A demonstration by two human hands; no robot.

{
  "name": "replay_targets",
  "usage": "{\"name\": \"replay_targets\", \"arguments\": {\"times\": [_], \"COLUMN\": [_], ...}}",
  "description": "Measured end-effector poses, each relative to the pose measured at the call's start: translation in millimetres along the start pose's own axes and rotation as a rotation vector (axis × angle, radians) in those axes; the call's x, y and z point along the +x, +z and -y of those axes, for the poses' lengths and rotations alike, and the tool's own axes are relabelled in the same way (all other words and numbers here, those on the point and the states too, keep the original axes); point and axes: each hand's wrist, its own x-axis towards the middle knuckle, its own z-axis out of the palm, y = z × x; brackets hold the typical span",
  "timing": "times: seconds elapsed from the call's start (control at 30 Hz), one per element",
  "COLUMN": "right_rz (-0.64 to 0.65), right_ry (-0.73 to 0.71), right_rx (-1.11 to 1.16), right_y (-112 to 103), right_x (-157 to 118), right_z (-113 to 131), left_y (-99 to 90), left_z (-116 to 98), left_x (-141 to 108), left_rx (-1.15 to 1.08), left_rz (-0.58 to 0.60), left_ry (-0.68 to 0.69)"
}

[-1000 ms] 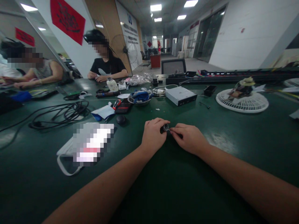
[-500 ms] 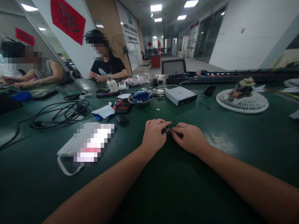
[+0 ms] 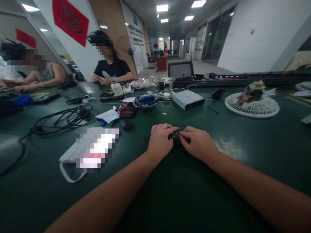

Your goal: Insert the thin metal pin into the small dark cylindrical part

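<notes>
My left hand (image 3: 160, 139) is closed, fingers curled round a small dark piece with shiny metal parts (image 3: 173, 135), most of it hidden by the thumb and fingers. Facing it, my right hand (image 3: 198, 142) pinches a thin metal tool (image 3: 177, 133) whose tip points at that piece. A dark end of the tool lies under the right palm, so its kind is unclear. Both hands rest close together on the dark green table (image 3: 184, 194). Whether the tip touches the small piece, I cannot tell.
To the left lie a blurred-out bright phone (image 3: 100, 147), a white strapped item (image 3: 69, 157), a black mouse (image 3: 126, 124) and a coiled black cable (image 3: 60, 119). Beyond my hands are a grey drive box (image 3: 188, 98) and white fan grille (image 3: 252, 105). Two people sit across at left.
My right hand and the thin tool have shifted very slightly; the left hand keeps its place. At far left, the loose end of the black cable has moved toward me.
</notes>
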Motion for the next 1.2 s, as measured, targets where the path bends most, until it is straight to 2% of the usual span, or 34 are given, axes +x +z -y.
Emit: {"name": "replay_targets", "arguments": {"times": [0.13,0.33,0.6,0.73,0.83,0.97,1.07,1.2], "right_rz": [0.021,0.037,0.017,0.058,0.043,-0.005,0.026,0.064], "right_ry": [0.063,-0.076,0.058,-0.051,-0.094,0.003,0.039,-0.062], "right_rx": [-0.055,-0.010,-0.067,-0.024,0.003,-0.027,-0.063,-0.028], "right_y": [-0.1,1.2,0.8,1.5,2.1,2.1,1.8,1.2], "right_x": [0.8,-0.6,0.1,0.5,-0.6,-0.5,0.6,0.6], "right_z": [-1.1,-1.2,-1.2,-2.7,-1.6,-0.3,-1.9,-3.2], "left_y": [-0.6,0.2,-0.5,0.0,0.1,-0.5,-0.8,-0.2], "left_z": [0.5,1.0,0.5,0.8,0.9,0.7,0.5,0.5], "left_x": [0.1,-0.3,0.0,0.0,0.1,0.0,0.0,-0.1], "left_rx": [0.014,0.015,0.017,0.021,0.016,0.011,0.012,0.015], "left_rz": [-0.008,-0.018,-0.017,-0.012,-0.010,-0.009,-0.010,-0.005], "left_ry": [-0.016,-0.006,-0.006,-0.012,-0.005,0.001,-0.012,-0.018]}}
